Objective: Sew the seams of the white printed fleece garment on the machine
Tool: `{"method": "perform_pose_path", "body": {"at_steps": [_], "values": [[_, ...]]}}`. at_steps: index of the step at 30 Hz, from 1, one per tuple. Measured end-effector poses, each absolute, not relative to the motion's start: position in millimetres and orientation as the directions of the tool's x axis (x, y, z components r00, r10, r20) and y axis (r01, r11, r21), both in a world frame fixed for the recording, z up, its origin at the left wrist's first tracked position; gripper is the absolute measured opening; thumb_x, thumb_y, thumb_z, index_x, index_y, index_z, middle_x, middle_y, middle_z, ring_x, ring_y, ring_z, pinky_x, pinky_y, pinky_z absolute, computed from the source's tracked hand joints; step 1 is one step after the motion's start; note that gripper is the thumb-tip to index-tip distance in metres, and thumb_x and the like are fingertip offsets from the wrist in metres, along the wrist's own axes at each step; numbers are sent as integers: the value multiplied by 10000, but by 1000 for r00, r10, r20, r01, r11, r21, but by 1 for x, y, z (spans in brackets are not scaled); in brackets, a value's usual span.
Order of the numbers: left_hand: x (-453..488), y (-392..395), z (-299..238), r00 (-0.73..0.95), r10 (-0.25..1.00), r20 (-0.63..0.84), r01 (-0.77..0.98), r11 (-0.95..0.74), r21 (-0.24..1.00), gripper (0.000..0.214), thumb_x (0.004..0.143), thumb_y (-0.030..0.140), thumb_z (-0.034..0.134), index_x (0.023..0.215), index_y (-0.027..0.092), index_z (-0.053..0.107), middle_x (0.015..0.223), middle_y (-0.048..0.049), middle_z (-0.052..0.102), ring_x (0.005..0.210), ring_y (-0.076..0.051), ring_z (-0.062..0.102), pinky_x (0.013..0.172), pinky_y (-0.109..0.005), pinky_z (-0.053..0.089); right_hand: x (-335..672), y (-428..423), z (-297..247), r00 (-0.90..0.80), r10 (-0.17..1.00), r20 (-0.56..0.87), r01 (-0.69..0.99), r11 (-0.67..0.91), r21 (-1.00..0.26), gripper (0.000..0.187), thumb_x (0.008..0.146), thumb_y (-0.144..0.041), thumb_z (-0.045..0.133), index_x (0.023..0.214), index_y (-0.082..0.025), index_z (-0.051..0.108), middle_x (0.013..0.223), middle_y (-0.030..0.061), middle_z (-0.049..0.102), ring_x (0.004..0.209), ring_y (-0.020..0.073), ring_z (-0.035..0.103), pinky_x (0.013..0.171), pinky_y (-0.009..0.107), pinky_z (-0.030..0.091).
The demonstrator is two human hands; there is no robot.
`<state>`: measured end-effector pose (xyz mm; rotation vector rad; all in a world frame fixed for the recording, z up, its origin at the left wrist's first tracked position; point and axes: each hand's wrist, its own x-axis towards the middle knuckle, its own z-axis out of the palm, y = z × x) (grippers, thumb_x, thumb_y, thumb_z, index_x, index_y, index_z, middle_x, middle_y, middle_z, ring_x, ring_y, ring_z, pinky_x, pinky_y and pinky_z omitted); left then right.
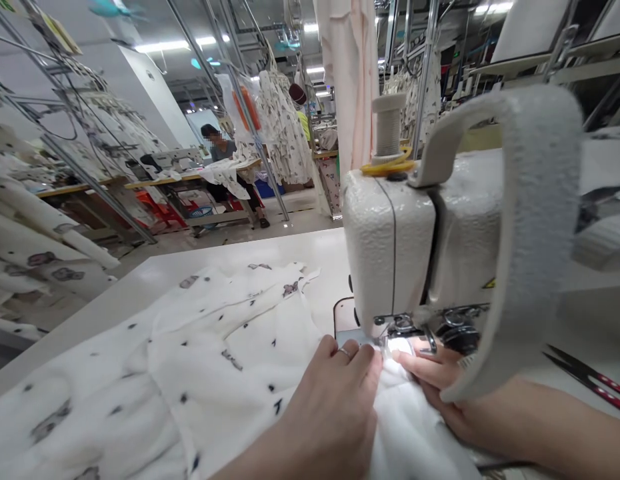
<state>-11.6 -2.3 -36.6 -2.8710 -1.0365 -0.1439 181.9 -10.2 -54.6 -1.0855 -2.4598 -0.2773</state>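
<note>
A white sewing machine (390,247) fills the right of the view, its needle area and presser foot (401,340) lit just above my hands. White fabric with a dark print (190,373) spreads in soft folds over the table and bunches under my hands. My left hand (330,400), with a ring on one finger, presses and gathers the cloth just left of the foot. My right hand (440,383) sits at the foot's right, fingers reaching towards it, partly hidden behind the machine's curved grey arm (530,213) and the cloth.
A long pair of red-striped scissors (587,380) lies at the right on the white sewing table (240,257). A thread spool (389,123) stands on the machine. Printed garments (285,130) hang on metal racks beyond, and a seated co-worker (217,147) handles cloth at another table.
</note>
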Motion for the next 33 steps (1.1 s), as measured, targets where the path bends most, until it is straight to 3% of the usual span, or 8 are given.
{"method": "perform_pose_path", "body": {"at_steps": [9,16,18,20,24,28,30,33], "values": [[-14,-1,-34,760,649,34,650,-759,-29,388,717,79,362,1086,114,480,1012,-106,540,896,-245,484,774,-426,395,185,-13,-57,-582,694,423,779,625,46,353,726,-121,330,820,-183,665,816,97,672,605,238,616,508,340,469],[-14,-32,-46,696,690,200,715,-690,-110,384,779,187,369,1145,123,465,1064,-120,570,915,-260,531,765,-397,428,188,-14,-55,-586,754,296,793,609,19,290,759,-152,369,745,-200,655,598,46,617,504,193,555,525,340,453],[-15,-52,-62,701,637,322,708,-676,-205,393,791,234,406,1162,107,442,1150,-144,530,1032,-302,488,821,-415,405,192,-18,-50,-628,696,349,739,674,-15,273,781,-153,370,806,-168,641,681,69,625,585,197,565,575,350,451],[-15,-68,-75,687,594,419,713,-661,-233,375,790,209,427,1151,110,440,1193,-148,497,1116,-325,425,868,-432,374,196,-25,-43,-720,528,451,586,810,-13,256,789,-156,373,806,-143,629,768,90,625,710,219,567,632,371,438],[-14,-67,-76,582,598,551,704,-710,26,270,774,61,368,1016,134,463,1113,-127,515,1084,-261,447,870,-402,385,189,-44,-40,-866,207,456,248,968,31,338,802,-112,315,610,-166,588,750,60,616,778,190,546,741,339,430],[-14,-41,-58,575,637,513,571,-762,306,261,782,52,301,990,153,424,875,-83,513,788,-182,510,679,-327,453,161,-59,-74,-798,173,577,253,966,60,414,848,-40,227,809,-125,630,814,51,633,858,156,541,895,265,371],[-15,-29,-49,628,661,410,538,-750,384,233,781,137,395,1012,162,409,888,-75,484,789,-188,493,680,-334,456,145,-62,-98,-708,199,678,359,928,102,414,859,-33,221,822,-104,627,810,53,643,834,153,559,842,248,409],[-16,-17,-42,665,676,318,528,-727,440,329,694,169,524,1000,157,404,903,-71,462,814,-196,476,692,-334,453,128,-64,-122,-729,228,646,432,885,175,280,861,-93,351,846,-103,630,824,51,659,800,160,588,764,235,457]]}}
